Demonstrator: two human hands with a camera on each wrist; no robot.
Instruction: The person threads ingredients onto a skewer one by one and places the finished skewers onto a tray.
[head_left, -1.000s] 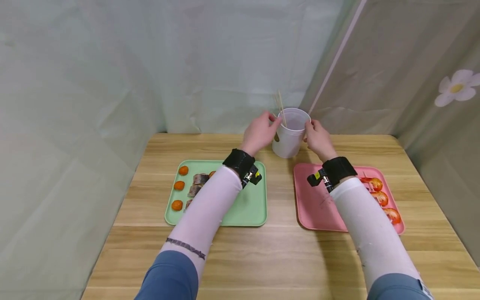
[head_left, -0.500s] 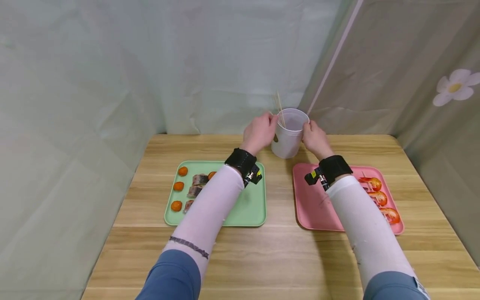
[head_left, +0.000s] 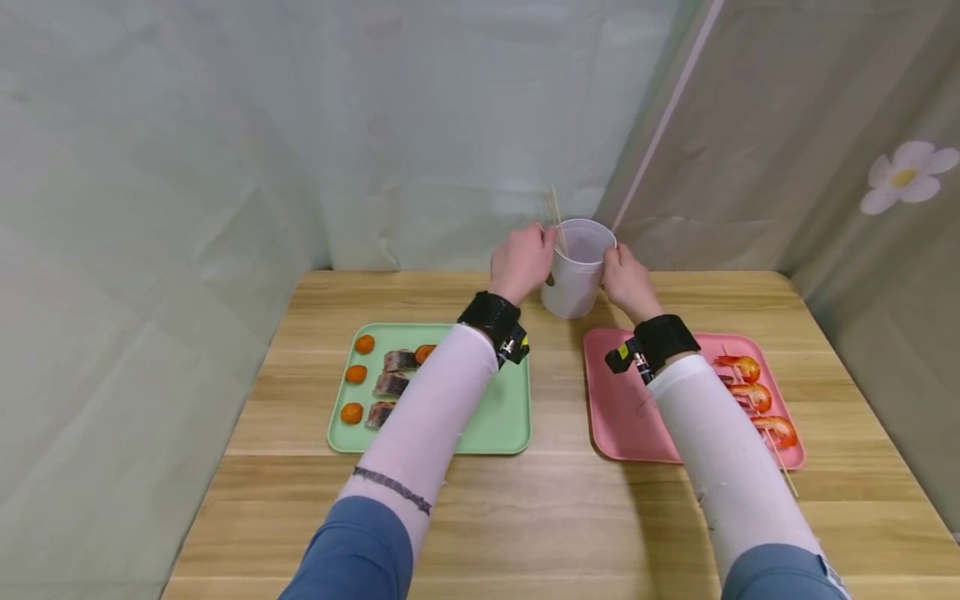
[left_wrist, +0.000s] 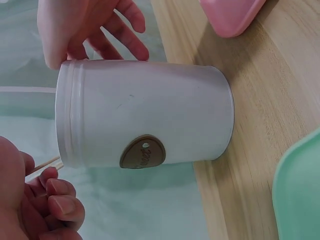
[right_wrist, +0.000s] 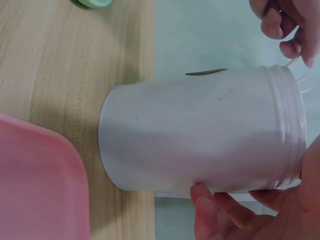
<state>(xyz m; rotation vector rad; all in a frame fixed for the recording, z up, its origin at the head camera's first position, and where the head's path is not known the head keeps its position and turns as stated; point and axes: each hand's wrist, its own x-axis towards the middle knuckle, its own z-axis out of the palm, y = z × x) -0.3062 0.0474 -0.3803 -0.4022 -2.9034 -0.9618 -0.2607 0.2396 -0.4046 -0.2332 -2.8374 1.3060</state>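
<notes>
A white cylindrical container (head_left: 573, 292) stands upright at the back of the table, a brown label on its side. Bamboo skewers (head_left: 557, 204) lean out over its left rim. At that rim my left hand (head_left: 519, 262) pinches one thin skewer (left_wrist: 44, 166) between thumb and curled fingers. On the opposite side, my right hand (head_left: 628, 283) grips the container by the rim, thumb near the top edge and fingers along the wall. The container's inside bottom is out of sight.
A green tray (head_left: 495, 417) at left bears orange round pieces (head_left: 356, 374) and dark-skinned fish chunks (head_left: 392, 383), partly behind my left arm. At right, a pink tray (head_left: 630, 417) carries skewered shrimp (head_left: 750, 397). A curtain (head_left: 450, 125) hangs behind the table.
My right hand's fingers have drawn in closer on the container. The left hand stays at the left rim with only slight movement. The head view has shifted a little.
</notes>
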